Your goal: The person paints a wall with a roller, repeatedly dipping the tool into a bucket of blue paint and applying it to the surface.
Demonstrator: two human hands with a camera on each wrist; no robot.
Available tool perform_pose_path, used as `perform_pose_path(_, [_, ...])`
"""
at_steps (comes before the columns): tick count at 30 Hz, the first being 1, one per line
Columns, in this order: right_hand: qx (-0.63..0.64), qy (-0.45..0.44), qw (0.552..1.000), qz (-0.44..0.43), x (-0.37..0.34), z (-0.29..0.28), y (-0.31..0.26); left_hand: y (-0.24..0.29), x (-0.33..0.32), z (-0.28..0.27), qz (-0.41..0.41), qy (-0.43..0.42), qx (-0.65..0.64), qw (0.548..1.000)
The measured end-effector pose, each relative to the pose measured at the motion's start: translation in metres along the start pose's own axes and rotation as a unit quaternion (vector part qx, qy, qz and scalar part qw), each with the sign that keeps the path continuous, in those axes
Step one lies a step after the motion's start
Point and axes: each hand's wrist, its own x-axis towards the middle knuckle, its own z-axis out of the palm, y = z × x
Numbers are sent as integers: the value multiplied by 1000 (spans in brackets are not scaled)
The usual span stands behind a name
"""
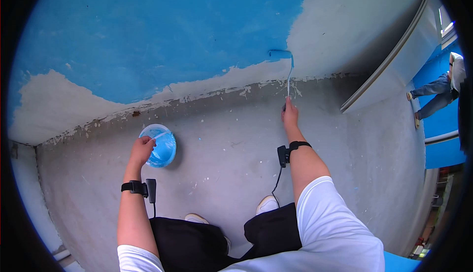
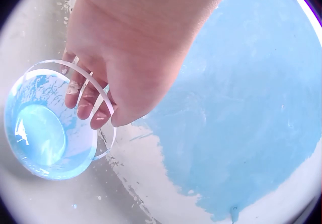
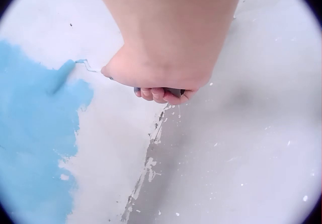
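Note:
My left hand [image 1: 143, 150] grips the pale band-like handle [image 2: 84, 74] of a white paint bucket [image 1: 169, 160]. Light blue paint [image 2: 40, 133] lies in the bottom of the bucket, and streaks of it coat the inner wall. Thumb and fingers meet at the handle, with pale smears on the fingertips [image 2: 100, 118]. Out in front, my right hand [image 1: 290, 113] holds a paint roller by its grip, the fingers [image 3: 157, 94] wrapped around it. The blue roller sleeve [image 1: 280, 54] lies against the wall at the lower right border of the blue paint; its thin bent frame [image 1: 289, 80] leads back to my hand.
Blue covers much of the wall [image 1: 162, 31], with bare white wall [image 1: 345, 21] to the right and along the bottom. The grey concrete floor [image 1: 231, 144] carries paint specks. A large curved pale panel [image 1: 394, 65] leans at the right, and beyond it another person [image 1: 438, 87] is partly visible.

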Motion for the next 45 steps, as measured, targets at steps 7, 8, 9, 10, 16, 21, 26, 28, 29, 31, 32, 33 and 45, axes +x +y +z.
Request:
perform_pose_path(7, [-76,10,997,-21,5,-18,18,-9,6,1,25,19,-11,999])
perform_pose_path(8, [-89,12,996,-25,8,-17,22,-10,7,1,35,36,-2,999])
perform_pose_path(9, [-102,15,994,-29,11,-18,25,-11,9,2,46,53,7,998])
perform_pose_path(10, [-101,20,994,-30,13,-19,29,-12,10,1,50,52,7,997])
perform_pose_path(16, [4,24,999,-49,-5,-9,-5,-21,22,7,61,106,28,992])
perform_pose_path(21, [54,29,996,-59,-4,2,-12,-10,15,0,43,114,53,991])
perform_pose_path(26, [-42,16,998,-39,-7,-12,8,-13,13,-2,54,123,41,990])
perform_pose_path(28, [-109,33,993,-41,-3,-19,16,-15,14,-3,62,129,36,989])
perform_pose_path(29, [-130,35,990,-35,-4,-22,16,-14,12,-2,64,136,36,988])
perform_pose_path(31, [-150,38,988,-28,-5,-24,17,-11,11,-2,67,143,36,987])
perform_pose_path(32, [-164,47,984,-40,-5,-26,17,-11,12,-1,72,145,31,986])
perform_pose_path(33, [-178,56,981,-53,-5,-27,17,-10,13,0,78,147,26,986])
perform_pose_path(45, [-22,1,997,-68,-4,6,-9,-9,12,-2,63,120,27,990])
